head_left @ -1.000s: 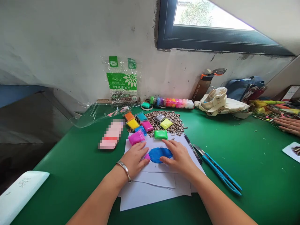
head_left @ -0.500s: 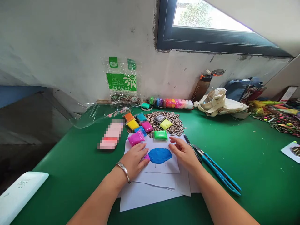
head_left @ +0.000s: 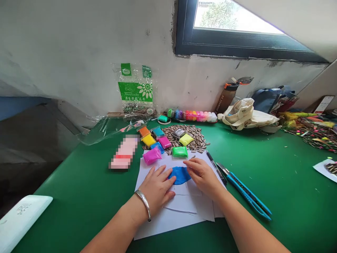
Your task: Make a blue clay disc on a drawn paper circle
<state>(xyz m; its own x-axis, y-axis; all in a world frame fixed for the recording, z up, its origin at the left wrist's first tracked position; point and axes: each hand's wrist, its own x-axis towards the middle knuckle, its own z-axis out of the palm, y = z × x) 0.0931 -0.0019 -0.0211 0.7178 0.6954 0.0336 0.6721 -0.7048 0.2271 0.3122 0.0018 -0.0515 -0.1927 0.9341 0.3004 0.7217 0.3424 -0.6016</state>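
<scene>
Head view: blue clay patch (head_left: pixel 180 174) lies flat on white paper sheets (head_left: pixel 181 205) between both hands. Left hand (head_left: pixel 158 188), fingers spread flat, covers its left edge; right hand (head_left: pixel 201 174), open and gripping nothing, presses fingertips on its upper right edge.

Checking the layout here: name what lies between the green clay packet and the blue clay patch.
Head view: only bare white paper lies between the green clay packet and the blue clay patch; right hand fingers reach in beside it.
</scene>
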